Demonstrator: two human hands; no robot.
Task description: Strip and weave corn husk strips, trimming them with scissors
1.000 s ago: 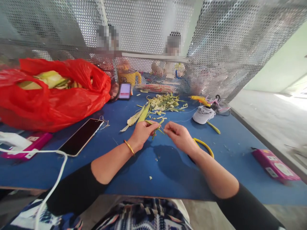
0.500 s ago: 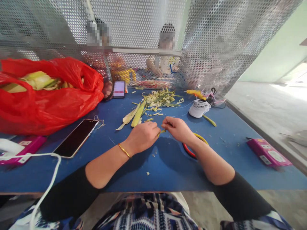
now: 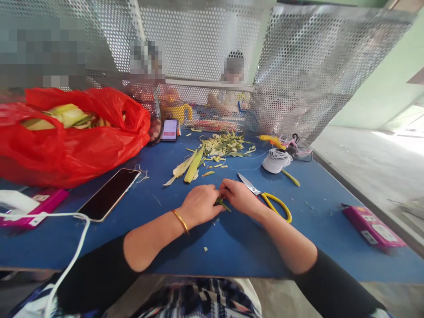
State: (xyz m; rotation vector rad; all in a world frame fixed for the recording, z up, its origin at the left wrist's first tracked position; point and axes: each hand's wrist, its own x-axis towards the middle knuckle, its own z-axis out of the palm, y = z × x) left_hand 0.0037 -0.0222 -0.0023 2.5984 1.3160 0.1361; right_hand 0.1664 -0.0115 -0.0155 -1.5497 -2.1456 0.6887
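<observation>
A perforated metal partition (image 3: 205, 39) stands along the far side of a blue counter (image 3: 185, 251). Near the middle, the hands meet: the left hand (image 3: 200, 204) pinches a green strip (image 3: 225, 206), mostly covered, while the right hand (image 3: 241, 196) bunches its fingertips against it, their grip hidden. Scissors (image 3: 255, 191) lie just right; husk pieces (image 3: 221, 145) are heaped farther off, a red bag (image 3: 109, 141) left.

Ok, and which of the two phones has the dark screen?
The smartphone lying flat in front of the red plastic bag; the other phone, upright near the perforated panel, has a bright screen.
</observation>
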